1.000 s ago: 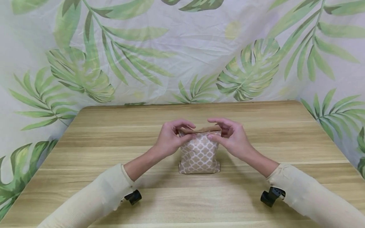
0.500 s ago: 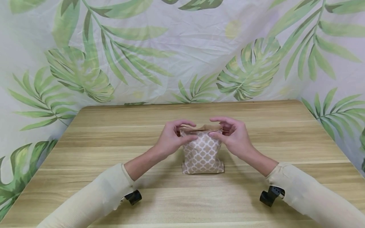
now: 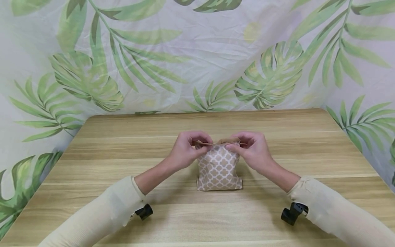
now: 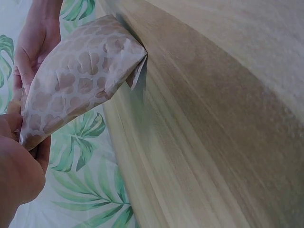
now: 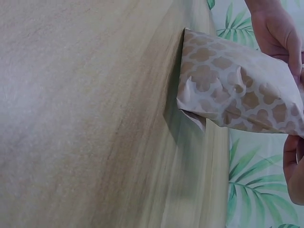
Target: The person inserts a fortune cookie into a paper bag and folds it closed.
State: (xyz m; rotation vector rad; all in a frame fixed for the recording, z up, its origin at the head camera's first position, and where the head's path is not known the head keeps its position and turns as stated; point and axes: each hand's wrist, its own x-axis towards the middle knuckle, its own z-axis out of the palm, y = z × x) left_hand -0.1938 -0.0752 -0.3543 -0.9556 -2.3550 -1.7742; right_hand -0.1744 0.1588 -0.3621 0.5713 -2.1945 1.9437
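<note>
A brown paper bag [image 3: 219, 168] with a white lattice print stands upright on the wooden table, its body bulging. Its plain brown top edge is bent over between both hands. My left hand [image 3: 188, 147] pinches the top left corner between thumb and fingers. At the top right corner, my right hand [image 3: 251, 147] pinches the paper the same way. From the left wrist view the bag [image 4: 80, 76] tapers toward the gripped top; the right wrist view shows the bag's [image 5: 232, 85] base on the table. What the bag contains is hidden.
The wooden table [image 3: 123, 151] extends all around the bag. Behind and beside it hangs a pale cloth [image 3: 210, 61] printed with green leaves. Small black cameras [image 3: 144, 212] hang under both sleeves.
The bag has shifted slightly to the right. Both index fingers, raised before, now come down on the bag's top edge, and the brown flap is bent differently.
</note>
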